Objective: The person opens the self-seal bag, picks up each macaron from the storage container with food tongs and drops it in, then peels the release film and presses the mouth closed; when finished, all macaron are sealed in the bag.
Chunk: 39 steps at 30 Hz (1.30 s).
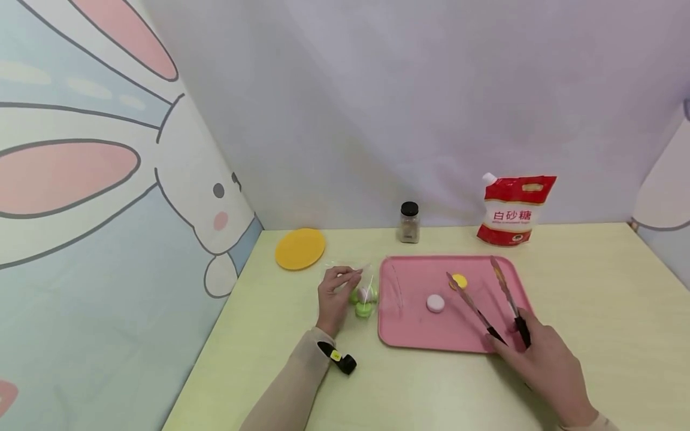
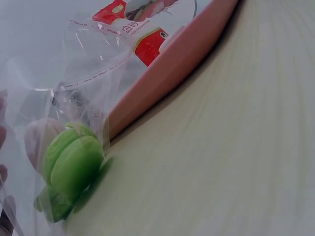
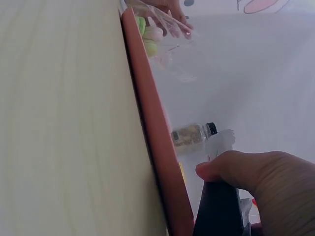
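Note:
In the head view my left hand (image 1: 335, 299) pinches the top edge of a clear plastic bag (image 2: 96, 54) just left of the pink tray. Several green macarons (image 1: 363, 309) and a pale one (image 1: 367, 294) sit low inside the bag; the left wrist view shows the green macarons (image 2: 76, 164) close up. My right hand (image 1: 555, 365) grips the black handles of metal tongs (image 1: 505, 287), whose two arms are spread apart above the tray (image 1: 409, 340). Between and beside those arms lie a yellow macaron (image 1: 459, 281) and a pale lilac macaron (image 1: 435, 303). Nothing is between the tong tips.
Behind the tray stand a small black-lidded jar (image 1: 409, 224) and a red-and-white sugar pouch (image 1: 512, 212). A yellow plate (image 1: 300, 249) lies at the back left of the pale table (image 1: 604, 299). A rabbit-printed wall (image 1: 135, 239) borders the left side.

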Motion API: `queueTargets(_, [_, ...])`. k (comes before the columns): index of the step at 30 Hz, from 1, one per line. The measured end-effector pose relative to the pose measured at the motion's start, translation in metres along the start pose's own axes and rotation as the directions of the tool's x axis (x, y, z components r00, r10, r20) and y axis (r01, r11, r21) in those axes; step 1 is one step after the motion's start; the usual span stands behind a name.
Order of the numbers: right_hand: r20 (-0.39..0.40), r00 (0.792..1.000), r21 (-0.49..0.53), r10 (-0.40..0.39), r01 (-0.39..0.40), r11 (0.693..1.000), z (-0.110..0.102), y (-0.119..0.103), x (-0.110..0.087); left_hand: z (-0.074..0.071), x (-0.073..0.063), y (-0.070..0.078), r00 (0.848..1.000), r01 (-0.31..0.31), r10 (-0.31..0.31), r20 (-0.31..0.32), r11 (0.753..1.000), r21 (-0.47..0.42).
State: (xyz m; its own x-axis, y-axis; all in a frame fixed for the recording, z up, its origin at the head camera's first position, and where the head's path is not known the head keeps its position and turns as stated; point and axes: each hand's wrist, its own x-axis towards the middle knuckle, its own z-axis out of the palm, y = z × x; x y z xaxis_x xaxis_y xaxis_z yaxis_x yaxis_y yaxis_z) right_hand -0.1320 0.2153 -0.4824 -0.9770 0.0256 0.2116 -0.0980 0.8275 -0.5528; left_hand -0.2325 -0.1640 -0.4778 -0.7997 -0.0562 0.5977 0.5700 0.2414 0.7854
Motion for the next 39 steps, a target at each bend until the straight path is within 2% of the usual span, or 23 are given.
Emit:
queueTargets(7, [0.016, 1.000, -0.004, 0.013, -0.013, 1.000, 0.0023, 0.0016, -0.0001, 0.0000, 0.0007, 0.0002, 1.000, 0.006, -0.006, 0.005, 1.000, -0.008])
queueTargets(10, [-0.011, 1.000, 0.001, -0.009, 0.009, 1.000, 0.0024, 0.0012, -0.0001, 0.0001, 0.0014, 0.0005, 1.000, 0.011, -0.011, 0.004, 1.000, -0.006])
queueTargets(15, [-0.069, 0.987, 0.045, -0.146, 0.149, 0.988, 0.0045, -0.0008, -0.0019, 0.0008, 0.0018, 0.0022, 1.000, 0.013, -0.013, 0.012, 1.000, -0.001])
queueTargets(19, [-0.066, 0.971, 0.014, -0.229, 0.230, 0.973, 0.0079, -0.0044, -0.0045, 0.0014, 0.0025, 0.0019, 1.000, 0.000, 0.000, 0.019, 1.000, 0.004])
queueTargets(29, [0.012, 0.968, -0.073, -0.251, 0.251, 0.965, 0.0103, -0.0051, -0.0067, 0.0002, 0.0014, 0.0024, 1.000, -0.003, 0.003, 0.016, 1.000, 0.016])
queueTargets(39, [0.011, 0.968, -0.119, -0.250, 0.250, 0.961, 0.0089, -0.0061, -0.0067, 0.0005, 0.0026, 0.0037, 1.000, -0.026, 0.026, 0.018, 0.999, 0.026])
